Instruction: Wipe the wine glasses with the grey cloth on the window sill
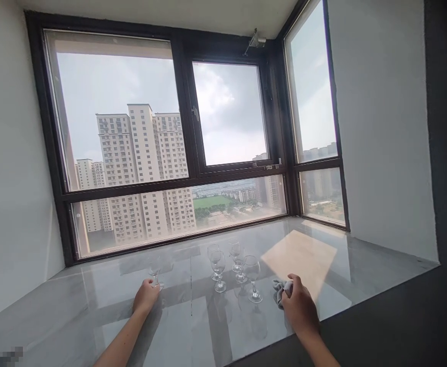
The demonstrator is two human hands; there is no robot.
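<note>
My left hand (146, 295) is closed round the base of a small stemmed glass (155, 272) standing on the glossy grey marble sill (93, 306). My right hand (299, 306) grips a crumpled grey cloth (280, 290) resting on the sill. Between the hands stands a cluster of several clear wine glasses (219, 265), upright; the biggest one (252, 275) is closest to the cloth.
A bay window with dark frames (185, 117) wraps the back and right of the sill, with high-rise blocks outside. White walls close both ends. A dark wall edge (445, 153) runs down the right. The sill's front edge lies near my right wrist.
</note>
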